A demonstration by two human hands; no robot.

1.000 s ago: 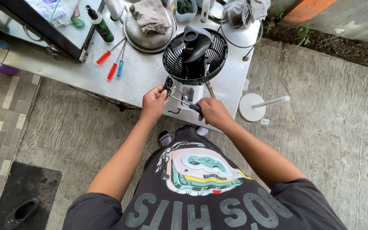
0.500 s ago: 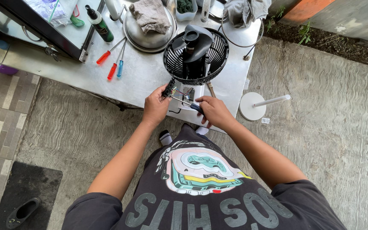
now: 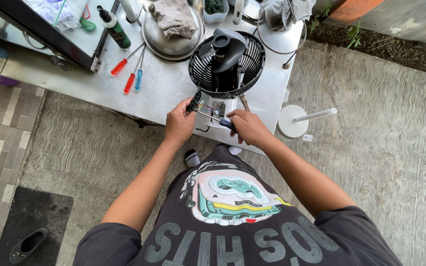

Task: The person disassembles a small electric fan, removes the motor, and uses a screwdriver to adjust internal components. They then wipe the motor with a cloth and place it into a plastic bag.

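A small black circuit board, trailing thin coloured wires, sits pinched in the fingers of the left hand at the near edge of a metal worktop. The right hand is clenched around the dark handle of a screwdriver, its thin shaft reaching across to the board. Just beyond both hands lies a black fan, grille down, motor housing up. Farther off, behind the left hand, a round metal pan holds a crumpled grey cloth, and a small white tub beside it holds something dark green, too small to make out. Left of the pan lie three spare screwdrivers, two red-handled and one blue, near a dark green bottle. To the right of the right hand, a white round base with a pole rests on the concrete floor. How the wires join the fan is hidden behind the fingers. The worktop's far end is cut off by the frame.
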